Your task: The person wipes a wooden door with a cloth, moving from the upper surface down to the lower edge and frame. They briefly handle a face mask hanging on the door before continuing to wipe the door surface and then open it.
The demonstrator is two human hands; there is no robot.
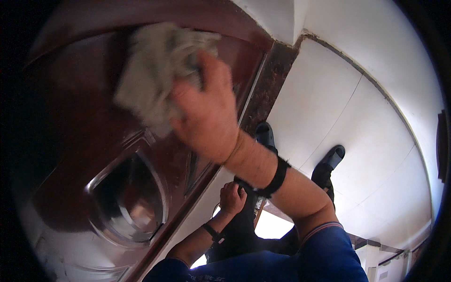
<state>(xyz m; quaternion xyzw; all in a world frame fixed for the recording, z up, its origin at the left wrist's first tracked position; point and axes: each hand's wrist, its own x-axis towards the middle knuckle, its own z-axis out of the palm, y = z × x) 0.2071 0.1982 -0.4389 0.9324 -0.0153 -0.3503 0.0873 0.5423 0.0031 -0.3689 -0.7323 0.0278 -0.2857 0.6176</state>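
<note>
My right hand (pixel 208 116) is pressed to a crumpled grey-beige cloth (pixel 148 74), its fingers bent into the folds. Both are blurred. The cloth lies against a glossy dark red-brown panelled door (pixel 81 116), near its upper part in the picture. Below the cloth, a raised moulding frames a shiny curved panel (pixel 130 197). My left hand (pixel 232 198) hangs lower, beside my dark trouser leg and apart from the door. Its fingers are curled in, and no object shows in them.
A dark stone threshold strip (pixel 269 84) runs along the door's edge. Pale floor tiles (pixel 324 91) spread to the right, bounded by a white wall (pixel 380 46). My feet wear dark slippers (pixel 333 157). A bright patch (pixel 273 225) shows below my right forearm.
</note>
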